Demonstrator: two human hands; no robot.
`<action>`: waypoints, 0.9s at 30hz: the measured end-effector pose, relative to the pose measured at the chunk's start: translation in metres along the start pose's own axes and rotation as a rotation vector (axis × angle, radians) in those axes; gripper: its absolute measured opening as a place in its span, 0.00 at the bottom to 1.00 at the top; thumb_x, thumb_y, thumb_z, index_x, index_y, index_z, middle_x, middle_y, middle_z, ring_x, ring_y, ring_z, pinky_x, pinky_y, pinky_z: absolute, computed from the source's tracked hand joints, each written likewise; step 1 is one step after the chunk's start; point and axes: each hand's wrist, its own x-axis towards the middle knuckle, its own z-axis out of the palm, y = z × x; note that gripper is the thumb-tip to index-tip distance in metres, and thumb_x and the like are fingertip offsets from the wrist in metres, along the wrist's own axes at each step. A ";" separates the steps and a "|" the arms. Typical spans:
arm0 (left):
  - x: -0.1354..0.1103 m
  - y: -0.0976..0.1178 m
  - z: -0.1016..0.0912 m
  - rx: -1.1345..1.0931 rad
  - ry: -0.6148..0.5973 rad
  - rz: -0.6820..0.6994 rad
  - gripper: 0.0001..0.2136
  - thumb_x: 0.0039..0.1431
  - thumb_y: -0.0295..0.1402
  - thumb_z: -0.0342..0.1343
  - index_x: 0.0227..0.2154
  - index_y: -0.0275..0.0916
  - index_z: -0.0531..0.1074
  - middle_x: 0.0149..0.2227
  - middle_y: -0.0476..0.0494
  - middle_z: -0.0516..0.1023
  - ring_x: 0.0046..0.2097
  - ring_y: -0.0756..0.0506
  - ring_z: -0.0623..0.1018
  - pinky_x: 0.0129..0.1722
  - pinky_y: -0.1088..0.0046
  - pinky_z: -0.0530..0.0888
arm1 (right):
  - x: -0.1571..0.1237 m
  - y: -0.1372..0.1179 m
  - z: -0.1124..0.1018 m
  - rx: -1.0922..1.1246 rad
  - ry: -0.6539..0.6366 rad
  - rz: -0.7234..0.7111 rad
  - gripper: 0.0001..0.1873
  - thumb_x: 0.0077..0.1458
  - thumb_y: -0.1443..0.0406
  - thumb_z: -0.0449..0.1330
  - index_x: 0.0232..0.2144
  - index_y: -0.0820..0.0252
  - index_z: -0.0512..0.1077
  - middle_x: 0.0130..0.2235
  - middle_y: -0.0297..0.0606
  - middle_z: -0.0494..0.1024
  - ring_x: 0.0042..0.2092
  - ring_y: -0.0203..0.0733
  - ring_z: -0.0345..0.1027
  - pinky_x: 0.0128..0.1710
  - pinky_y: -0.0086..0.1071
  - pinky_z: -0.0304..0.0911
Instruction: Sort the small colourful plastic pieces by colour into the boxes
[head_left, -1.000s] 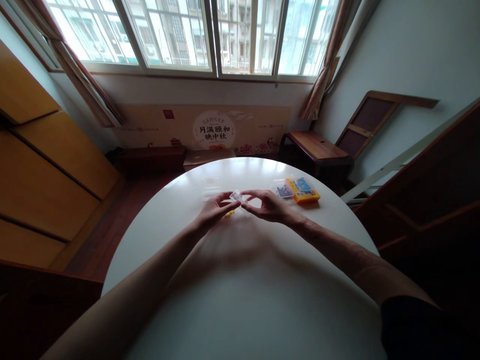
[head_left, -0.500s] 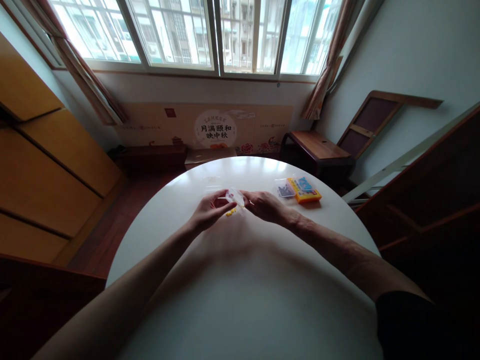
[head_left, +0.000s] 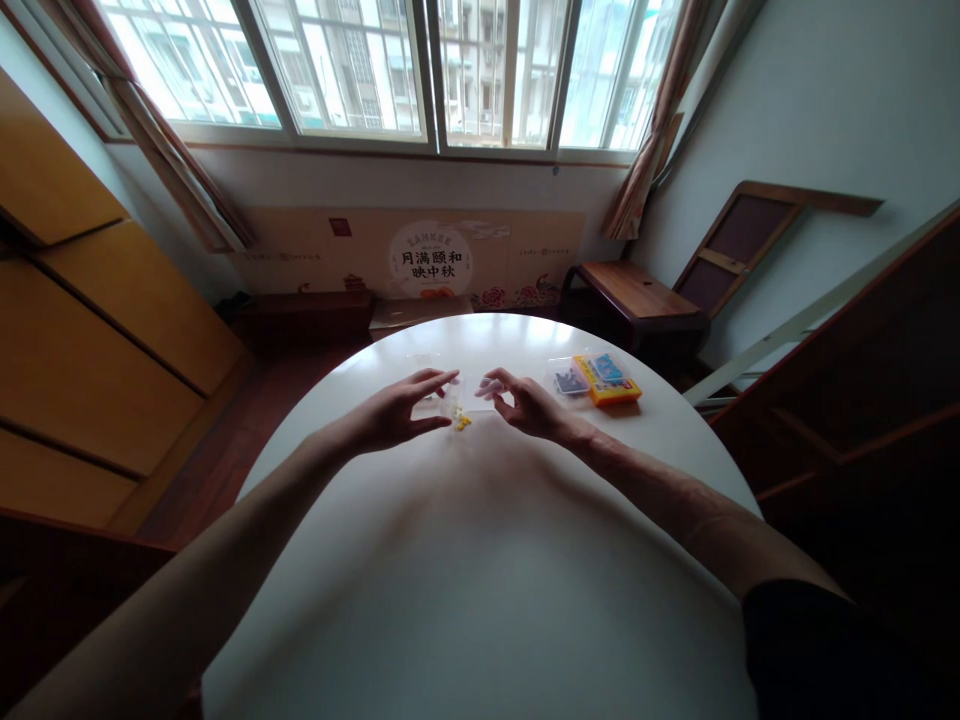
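My left hand (head_left: 397,408) is over the white round table (head_left: 480,580), its thumb and fingers spread apart with nothing between them that I can make out. Small yellow pieces (head_left: 462,421) lie in a loose cluster just beyond its thumb tip. My right hand (head_left: 523,404) faces it from the right, fingers curved and apart. Between the two hands a clear plastic box (head_left: 472,394) sits on the tabletop, faint against the white. The right fingertips are close to it; whether they touch it I cannot tell.
To the right on the table are a yellow box (head_left: 619,393), a clear case with blue contents (head_left: 609,367) on top of it, and a clear case with dark pieces (head_left: 570,380). A wooden chair (head_left: 637,290) stands beyond the table's far right edge.
Both hands were closed around the clear plastic box. They have now let go and moved apart, the left one leftward, and the box rests between them.
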 end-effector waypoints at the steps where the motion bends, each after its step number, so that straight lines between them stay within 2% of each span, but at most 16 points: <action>1: 0.001 0.001 -0.002 0.008 -0.014 0.002 0.33 0.69 0.44 0.67 0.74 0.49 0.67 0.65 0.34 0.77 0.60 0.36 0.81 0.63 0.57 0.79 | 0.000 0.001 0.000 0.006 -0.002 0.004 0.17 0.65 0.73 0.57 0.54 0.54 0.69 0.51 0.42 0.88 0.52 0.45 0.85 0.53 0.40 0.77; 5: 0.005 0.005 -0.008 0.017 -0.042 0.006 0.32 0.68 0.46 0.67 0.72 0.49 0.70 0.65 0.35 0.78 0.62 0.35 0.81 0.65 0.57 0.77 | 0.001 0.004 -0.003 -0.005 -0.009 0.029 0.16 0.67 0.72 0.56 0.54 0.54 0.70 0.51 0.42 0.88 0.52 0.45 0.85 0.52 0.39 0.76; 12: 0.012 0.011 -0.021 0.171 -0.120 0.040 0.32 0.70 0.47 0.64 0.74 0.52 0.68 0.69 0.39 0.76 0.68 0.32 0.76 0.70 0.50 0.70 | -0.002 0.001 -0.008 -0.140 0.048 0.042 0.15 0.69 0.70 0.56 0.54 0.55 0.74 0.44 0.40 0.87 0.41 0.46 0.83 0.44 0.36 0.74; 15: 0.015 0.018 -0.024 0.208 -0.144 0.058 0.30 0.71 0.45 0.64 0.74 0.55 0.68 0.68 0.42 0.77 0.66 0.32 0.76 0.71 0.49 0.69 | -0.002 0.000 -0.008 -0.116 0.061 0.013 0.14 0.69 0.70 0.55 0.54 0.55 0.74 0.48 0.42 0.87 0.47 0.48 0.84 0.49 0.38 0.75; 19: 0.020 0.032 -0.025 0.145 -0.150 0.052 0.26 0.69 0.45 0.66 0.68 0.55 0.75 0.65 0.43 0.80 0.64 0.32 0.79 0.70 0.50 0.70 | -0.001 0.001 -0.007 -0.036 0.049 -0.012 0.14 0.69 0.72 0.54 0.52 0.55 0.73 0.53 0.42 0.86 0.54 0.47 0.83 0.55 0.41 0.76; 23: 0.022 0.038 -0.024 0.152 -0.166 0.053 0.23 0.70 0.43 0.65 0.66 0.55 0.77 0.64 0.43 0.81 0.63 0.33 0.79 0.70 0.50 0.70 | -0.001 0.001 -0.006 -0.029 0.044 -0.017 0.14 0.68 0.72 0.54 0.51 0.55 0.73 0.53 0.43 0.86 0.54 0.46 0.83 0.55 0.42 0.77; 27: 0.021 0.032 -0.025 0.180 -0.147 0.047 0.26 0.69 0.44 0.65 0.68 0.54 0.75 0.66 0.42 0.79 0.65 0.31 0.78 0.71 0.48 0.69 | 0.000 0.000 -0.007 -0.010 0.074 -0.008 0.11 0.70 0.69 0.55 0.50 0.54 0.73 0.52 0.42 0.86 0.54 0.47 0.83 0.55 0.42 0.77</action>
